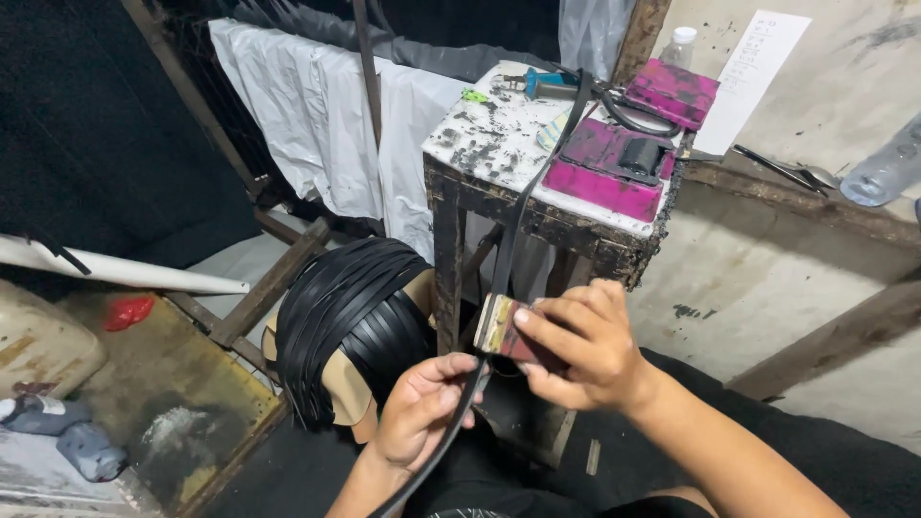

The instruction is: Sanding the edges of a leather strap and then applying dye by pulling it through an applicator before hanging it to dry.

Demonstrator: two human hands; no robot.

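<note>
Black strap (499,259) runs through both hands' fingers (552,331).

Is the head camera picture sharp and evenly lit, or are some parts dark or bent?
Head view: the right hand and left hand holding the black strap are well lit and fairly sharp; the upper left background is almost black; the wide lens bends straight edges near the wall.

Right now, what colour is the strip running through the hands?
Black strip, clearest in the head view.

We see an old wooden table (499,197) with a pink box (614,168) and a blue tool (549,86) on top.
</note>
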